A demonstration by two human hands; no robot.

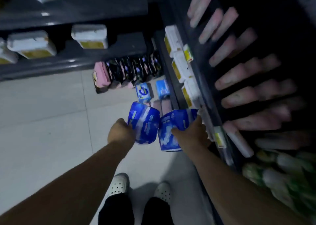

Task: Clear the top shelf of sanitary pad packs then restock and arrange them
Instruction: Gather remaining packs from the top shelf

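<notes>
My left hand (121, 131) grips a dark blue sanitary pad pack (144, 122) over the floor. My right hand (193, 132) grips a second dark blue pack (172, 127) beside it, the two packs touching. Both are held low, in front of the dark shelf unit (205, 91) on my right. On the floor beyond lie two light blue packs (144, 91) (162, 88), a row of black packs (135, 69) and a pink pack (101, 76). Rows of pale pink packs (239, 77) stand on the shelf at right, blurred.
White tubs with yellow labels (31, 44) sit on a dark low shelf at back left. More white tubs (179, 65) line a lower shelf edge at right. Green-and-white packs (277, 171) fill the near right. My white shoes (119, 183) stand on the grey tiled floor (42, 113).
</notes>
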